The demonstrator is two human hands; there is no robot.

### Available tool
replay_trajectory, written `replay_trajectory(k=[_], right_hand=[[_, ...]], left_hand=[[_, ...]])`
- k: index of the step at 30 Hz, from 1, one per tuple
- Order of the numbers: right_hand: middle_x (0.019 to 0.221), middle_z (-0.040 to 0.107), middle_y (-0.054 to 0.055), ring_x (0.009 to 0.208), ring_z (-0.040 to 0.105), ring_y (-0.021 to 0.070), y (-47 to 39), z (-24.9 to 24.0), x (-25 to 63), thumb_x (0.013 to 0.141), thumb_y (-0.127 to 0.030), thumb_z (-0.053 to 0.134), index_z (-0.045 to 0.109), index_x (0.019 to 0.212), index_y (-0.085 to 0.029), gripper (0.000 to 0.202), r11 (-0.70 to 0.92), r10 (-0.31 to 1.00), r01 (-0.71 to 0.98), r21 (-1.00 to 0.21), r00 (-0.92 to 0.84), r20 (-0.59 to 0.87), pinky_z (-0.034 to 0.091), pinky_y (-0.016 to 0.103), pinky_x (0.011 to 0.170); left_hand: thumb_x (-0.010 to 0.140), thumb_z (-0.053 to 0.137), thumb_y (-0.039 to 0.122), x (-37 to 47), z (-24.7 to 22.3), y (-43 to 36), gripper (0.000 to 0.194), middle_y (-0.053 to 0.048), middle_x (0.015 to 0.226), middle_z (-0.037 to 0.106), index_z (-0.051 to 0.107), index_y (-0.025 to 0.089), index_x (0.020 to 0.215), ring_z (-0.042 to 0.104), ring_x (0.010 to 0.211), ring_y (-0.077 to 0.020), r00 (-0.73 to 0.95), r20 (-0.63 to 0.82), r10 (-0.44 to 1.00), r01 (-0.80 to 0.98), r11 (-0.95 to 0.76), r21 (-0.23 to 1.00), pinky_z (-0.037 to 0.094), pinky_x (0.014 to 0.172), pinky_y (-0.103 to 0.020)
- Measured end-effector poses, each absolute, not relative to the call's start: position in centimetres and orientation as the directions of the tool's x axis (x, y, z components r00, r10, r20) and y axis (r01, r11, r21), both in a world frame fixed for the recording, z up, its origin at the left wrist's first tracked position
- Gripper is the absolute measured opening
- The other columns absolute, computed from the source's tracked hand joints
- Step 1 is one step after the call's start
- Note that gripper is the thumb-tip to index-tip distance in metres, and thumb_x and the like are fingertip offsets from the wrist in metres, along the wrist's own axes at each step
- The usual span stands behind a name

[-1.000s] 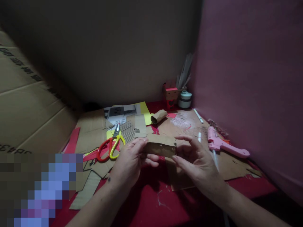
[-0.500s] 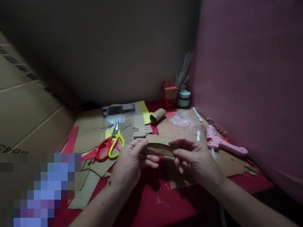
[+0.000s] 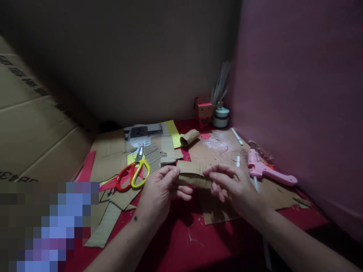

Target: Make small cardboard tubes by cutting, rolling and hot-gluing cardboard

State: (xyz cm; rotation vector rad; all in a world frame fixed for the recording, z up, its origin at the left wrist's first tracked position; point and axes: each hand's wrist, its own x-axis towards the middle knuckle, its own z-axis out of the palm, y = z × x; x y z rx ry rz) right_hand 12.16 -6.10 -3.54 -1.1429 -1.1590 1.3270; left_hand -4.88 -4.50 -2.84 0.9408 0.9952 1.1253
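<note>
Between my hands is a bent strip of brown cardboard (image 3: 193,168), folded so its upper face and a shaded front side show. My left hand (image 3: 160,187) pinches its left end between thumb and index finger, the other fingers curled loosely below. At the strip's right end, my right hand (image 3: 231,183) pinches the edge with its fingertips. A flat cardboard piece (image 3: 218,209) lies beneath, partly covered by my right hand. Just left of my left hand rest scissors (image 3: 136,170) with one red and one yellow handle loop.
A pink glue gun (image 3: 263,170) lies at the right. Farther back are a rolled cardboard tube (image 3: 190,137), a small box figure (image 3: 204,113) and a pale green jar (image 3: 221,116). Cardboard scraps (image 3: 102,226) spread over the red cloth (image 3: 187,249) at the left. A large carton (image 3: 36,124) stands there.
The cardboard strip has tilted, so more of its upper face shows. My right fingers have shifted their hold at its right end; my left hand keeps nearly the same place.
</note>
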Motion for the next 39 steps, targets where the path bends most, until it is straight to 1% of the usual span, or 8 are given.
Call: replay_trajectory(k=[4, 9, 14, 17, 23, 28, 35, 39], right_hand=[[0.044, 0.043, -0.005, 0.036, 0.034, 0.005, -5.5, -3.8, 11.7, 0.071, -0.044, 0.067, 0.053, 0.059, -0.017, 0.032, 0.007, 0.998, -0.035, -0.999, 0.057, 0.005, 0.022, 0.02, 0.033], [0.046, 0.04, -0.009, 0.036, 0.031, 0.0041, -4.9, -4.8, 11.4, 0.062, -0.039, 0.076, 0.043, 0.059, -0.019, 0.038, -0.004, 0.996, -0.119, -0.993, 0.083, -0.014, 0.02, 0.02, 0.034], [0.052, 0.04, -0.009, 0.044, 0.036, 0.0053, -4.6, -5.1, 11.5, 0.062, -0.03, 0.076, 0.037, 0.06, -0.019, 0.04, 0.066, 0.996, -0.175, -0.982, 0.077, 0.053, 0.027, 0.019, 0.041], [0.057, 0.042, -0.007, 0.053, 0.04, 0.0076, -4.6, -5.2, 11.5, 0.064, -0.027, 0.074, 0.038, 0.063, -0.019, 0.037, 0.13, 0.989, -0.128, -0.983, 0.091, 0.119, 0.032, 0.02, 0.048], [0.057, 0.038, -0.007, 0.055, 0.037, 0.0081, -4.9, -4.7, 11.3, 0.068, -0.024, 0.068, 0.038, 0.061, -0.019, 0.032, 0.221, 0.967, 0.041, -0.974, 0.123, 0.225, 0.032, 0.022, 0.051], [0.056, 0.038, -0.007, 0.055, 0.037, 0.0083, -5.4, -4.2, 10.7, 0.071, -0.018, 0.064, 0.038, 0.059, -0.019, 0.028, 0.264, 0.952, 0.16, -0.951, 0.117, 0.283, 0.032, 0.023, 0.052], [0.063, 0.045, -0.006, 0.055, 0.043, 0.0083, -6.2, -3.8, 12.0, 0.075, -0.025, 0.063, 0.044, 0.068, -0.02, 0.021, 0.244, 0.967, -0.055, -0.968, 0.09, 0.239, 0.035, 0.022, 0.05], [0.064, 0.05, -0.004, 0.051, 0.042, 0.007, -5.9, -3.5, 12.8, 0.075, -0.033, 0.065, 0.06, 0.08, -0.018, 0.017, 0.154, 0.985, -0.014, -0.988, 0.083, 0.153, 0.033, 0.021, 0.046]], left_hand=[[0.079, 0.059, 0.03, -4.3, -2.9, -5.0, 0.019, -0.006, 0.065, 0.067, 0.056, 0.012, 0.082, 0.065, 0.049, -0.0169, 0.127, -0.098, 0.987, -0.225, 0.125, 0.966, 0.055, 0.046, -0.026], [0.078, 0.06, 0.029, -3.5, -2.9, -5.6, 0.018, -0.006, 0.066, 0.067, 0.055, 0.012, 0.083, 0.066, 0.052, -0.0176, 0.098, -0.088, 0.991, -0.196, 0.106, 0.975, 0.056, 0.05, -0.027], [0.076, 0.062, 0.03, -3.3, -3.0, -5.7, 0.02, -0.007, 0.07, 0.069, 0.057, 0.012, 0.083, 0.066, 0.055, -0.0179, 0.085, -0.092, 0.992, -0.218, 0.108, 0.97, 0.056, 0.053, -0.029], [0.075, 0.063, 0.031, -3.3, -3.0, -5.7, 0.021, -0.007, 0.072, 0.069, 0.058, 0.012, 0.082, 0.066, 0.055, -0.0173, 0.089, -0.095, 0.991, -0.25, 0.114, 0.961, 0.056, 0.054, -0.029], [0.071, 0.067, 0.029, -2.8, -3.1, -5.3, 0.019, -0.005, 0.071, 0.067, 0.059, 0.012, 0.077, 0.062, 0.053, -0.0134, 0.116, -0.176, 0.977, -0.339, 0.206, 0.918, 0.052, 0.049, -0.024], [0.065, 0.072, 0.022, -2.6, -3.9, -4.6, 0.018, -0.001, 0.058, 0.061, 0.063, 0.01, 0.074, 0.054, 0.046, -0.0093, 0.142, -0.221, 0.965, -0.312, 0.256, 0.915, 0.044, 0.041, -0.019], [0.063, 0.072, 0.016, -3.2, -3.2, -4.5, 0.011, 0.001, 0.052, 0.058, 0.066, 0.01, 0.07, 0.052, 0.043, -0.0068, 0.065, -0.144, 0.987, -0.298, 0.157, 0.942, 0.043, 0.045, -0.017], [0.065, 0.071, 0.018, -3.3, -3.3, -4.5, 0.016, 0.0, 0.058, 0.062, 0.069, 0.01, 0.078, 0.052, 0.046, -0.0073, 0.067, -0.119, 0.991, -0.273, 0.132, 0.953, 0.044, 0.047, -0.018]])
